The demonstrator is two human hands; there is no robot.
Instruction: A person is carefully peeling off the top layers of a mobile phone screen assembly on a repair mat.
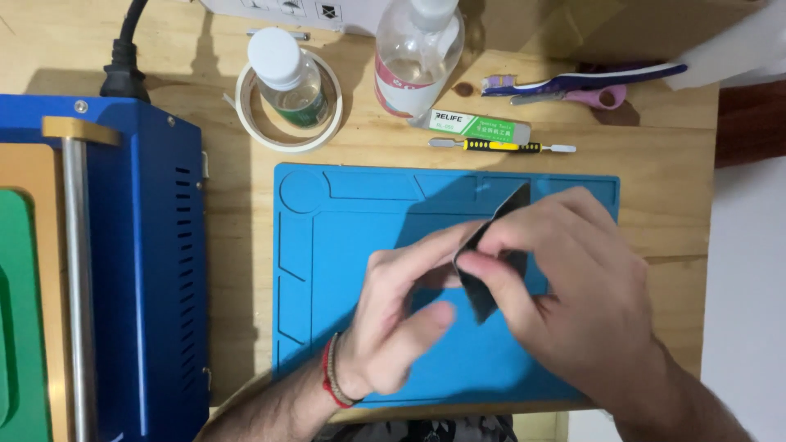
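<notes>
Low in the frame, both hands meet over the blue work mat [344, 245]. The left hand [393, 323], a red cord at its wrist, reaches in with fingers pinching the near edge of a thin dark rectangular piece [491, 262]. The right hand [573, 286] grips that same piece from the other side, thumb pressed on its face, tilting it up above the mat's centre. Further up, a yellow-and-black pry tool [501, 146] lies beside a small green-and-white box [479, 125]. Beyond, 2 clear bottles: 1 with a green label [286, 78] standing inside a tape roll [288, 135], 1 with a red-and-white label [417, 53]. Scissors [585, 86] sit upper right; a blue machine [147, 270] fills the left.
</notes>
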